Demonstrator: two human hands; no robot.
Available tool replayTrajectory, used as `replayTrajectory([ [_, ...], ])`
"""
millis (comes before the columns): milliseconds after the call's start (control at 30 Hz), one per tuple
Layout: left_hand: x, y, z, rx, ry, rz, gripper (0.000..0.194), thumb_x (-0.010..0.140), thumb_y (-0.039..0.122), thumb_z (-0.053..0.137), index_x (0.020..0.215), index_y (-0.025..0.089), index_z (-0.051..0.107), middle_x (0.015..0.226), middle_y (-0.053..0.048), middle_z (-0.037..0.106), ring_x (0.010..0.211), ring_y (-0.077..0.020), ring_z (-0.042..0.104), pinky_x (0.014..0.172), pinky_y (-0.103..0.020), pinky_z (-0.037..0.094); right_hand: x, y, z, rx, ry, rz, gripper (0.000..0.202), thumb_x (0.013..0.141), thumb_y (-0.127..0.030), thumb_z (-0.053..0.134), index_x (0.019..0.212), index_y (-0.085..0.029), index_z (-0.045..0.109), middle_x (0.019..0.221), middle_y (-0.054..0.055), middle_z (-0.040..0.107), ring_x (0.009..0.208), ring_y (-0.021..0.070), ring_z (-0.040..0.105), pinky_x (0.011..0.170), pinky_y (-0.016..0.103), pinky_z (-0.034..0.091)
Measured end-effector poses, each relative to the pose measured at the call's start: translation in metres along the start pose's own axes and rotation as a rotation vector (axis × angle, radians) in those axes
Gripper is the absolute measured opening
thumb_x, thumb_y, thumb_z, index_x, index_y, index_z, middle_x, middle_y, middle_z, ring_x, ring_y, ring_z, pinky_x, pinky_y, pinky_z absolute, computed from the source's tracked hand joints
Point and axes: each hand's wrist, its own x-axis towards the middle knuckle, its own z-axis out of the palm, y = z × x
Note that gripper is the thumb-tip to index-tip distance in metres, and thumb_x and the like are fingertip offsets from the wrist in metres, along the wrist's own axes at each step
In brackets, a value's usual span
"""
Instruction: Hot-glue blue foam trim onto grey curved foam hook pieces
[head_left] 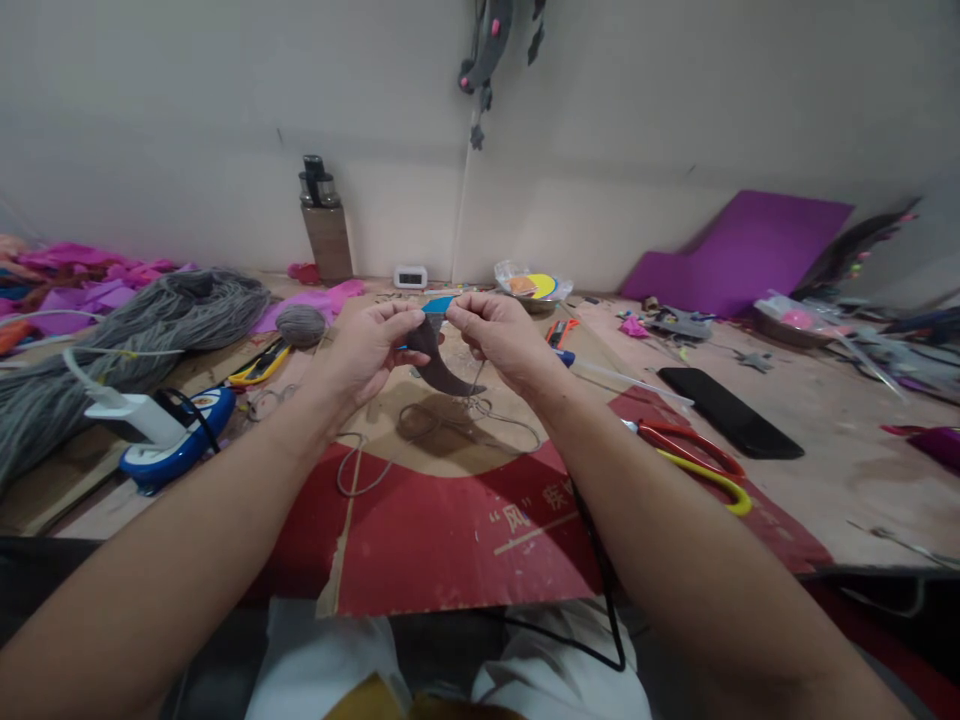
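Observation:
Above the middle of the table, a dark grey crescent-shaped piece (pixel 444 375) is held up between my two hands. My left hand (pixel 375 345) pinches its upper left part between thumb and fingers. Close beside it, my right hand (pixel 499 335) is closed, thumb against finger, at the crescent's upper edge and a grey cord. A bit of blue material (pixel 437 305) shows between the hands; I cannot tell whether it is joined to the crescent. The grey cord (pixel 442 425) hangs down and lies in loose loops on the red and brown cardboard (pixel 457 540).
Red-and-yellow-handled scissors (pixel 697 455) and a black phone (pixel 731 410) lie to the right. On the left are a blue power strip (pixel 180 440) with a plugged-in charger, a yellow cutter (pixel 260 363), a grey yarn ball (pixel 300 325) and a large yarn skein (pixel 172 320).

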Motion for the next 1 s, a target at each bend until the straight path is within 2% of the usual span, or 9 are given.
replayTrajectory([
  [200, 0.003, -0.001, -0.002, -0.034, -0.012, -0.014, 0.003, 0.079, 0.015, 0.062, 0.08, 0.014, 0.064, 0.073, -0.003, 0.068, 0.063, -0.0112, 0.066, 0.055, -0.019, 0.054, -0.001, -0.001, 0.002, 0.029, 0.002, 0.042, 0.023, 0.085, -0.03, 0.059, 0.067, -0.019, 0.05, 0.058, -0.007, 0.037, 0.05, 0.0061, 0.028, 0.045, 0.023, 0.021],
  [333, 0.007, -0.002, -0.006, -0.041, 0.035, -0.012, 0.004, 0.079, 0.016, 0.063, 0.078, 0.013, 0.066, 0.075, -0.004, 0.069, 0.065, -0.0108, 0.066, 0.055, -0.018, 0.054, -0.002, -0.001, 0.003, 0.042, 0.002, 0.124, 0.013, 0.085, -0.028, 0.061, 0.076, -0.019, 0.056, 0.059, -0.007, 0.038, 0.048, 0.006, 0.027, 0.043, 0.024, 0.019],
  [400, 0.01, -0.001, -0.01, -0.06, 0.075, 0.014, 0.004, 0.078, 0.016, 0.063, 0.079, 0.014, 0.066, 0.076, -0.004, 0.07, 0.066, -0.0109, 0.066, 0.054, -0.017, 0.054, -0.002, -0.001, 0.003, 0.043, -0.008, 0.133, 0.007, 0.084, -0.025, 0.062, 0.083, -0.018, 0.059, 0.062, -0.006, 0.042, 0.048, 0.0058, 0.028, 0.043, 0.023, 0.019],
  [500, 0.013, 0.002, -0.018, -0.063, 0.172, 0.038, 0.003, 0.077, 0.017, 0.064, 0.075, 0.014, 0.065, 0.074, -0.004, 0.069, 0.064, -0.0113, 0.065, 0.05, -0.016, 0.052, -0.002, 0.0, 0.0, 0.021, -0.009, 0.135, 0.009, 0.08, -0.025, 0.065, 0.087, -0.019, 0.062, 0.065, -0.005, 0.047, 0.05, 0.0058, 0.03, 0.043, 0.023, 0.021],
  [667, 0.019, 0.01, -0.034, 0.206, 0.277, 0.114, 0.006, 0.076, 0.02, 0.065, 0.074, 0.014, 0.064, 0.066, -0.002, 0.065, 0.055, -0.0106, 0.061, 0.041, -0.016, 0.048, 0.001, 0.006, -0.012, -0.036, 0.0, 0.184, 0.011, 0.077, -0.027, 0.068, 0.085, -0.02, 0.066, 0.062, -0.005, 0.048, 0.048, 0.0061, 0.03, 0.042, 0.023, 0.019],
  [767, 0.022, 0.017, -0.046, 0.208, 0.342, 0.177, 0.005, 0.077, 0.019, 0.063, 0.079, 0.015, 0.065, 0.067, -0.002, 0.067, 0.058, -0.0112, 0.063, 0.042, -0.016, 0.048, 0.002, 0.009, -0.018, -0.035, -0.011, 0.202, 0.013, 0.078, -0.031, 0.068, 0.081, -0.019, 0.067, 0.062, -0.004, 0.048, 0.047, 0.0053, 0.028, 0.04, 0.022, 0.016],
  [833, 0.023, 0.022, -0.052, 0.107, 0.366, 0.151, 0.004, 0.078, 0.017, 0.061, 0.076, 0.015, 0.064, 0.068, -0.002, 0.067, 0.057, -0.0102, 0.063, 0.039, -0.014, 0.045, 0.003, 0.011, -0.022, -0.024, 0.004, 0.205, 0.015, 0.078, -0.033, 0.068, 0.078, -0.018, 0.066, 0.061, -0.004, 0.047, 0.047, 0.0051, 0.027, 0.04, 0.022, 0.014],
  [900, 0.024, 0.027, -0.055, 0.031, 0.365, 0.063, 0.007, 0.078, 0.015, 0.06, 0.073, 0.015, 0.064, 0.068, -0.004, 0.068, 0.057, -0.0096, 0.063, 0.037, -0.012, 0.041, 0.004, 0.014, -0.025, -0.021, 0.04, 0.208, 0.015, 0.079, -0.032, 0.067, 0.076, -0.018, 0.066, 0.057, -0.005, 0.043, 0.046, 0.0053, 0.025, 0.041, 0.022, 0.014],
  [1000, 0.023, 0.029, -0.054, -0.042, 0.314, -0.068, 0.005, 0.074, 0.012, 0.061, 0.07, 0.015, 0.064, 0.066, -0.004, 0.068, 0.057, -0.0099, 0.063, 0.038, -0.012, 0.041, 0.008, 0.023, -0.03, -0.092, 0.106, 0.233, 0.013, 0.08, -0.028, 0.065, 0.072, -0.017, 0.064, 0.054, -0.006, 0.042, 0.046, 0.0065, 0.028, 0.044, 0.023, 0.02],
])
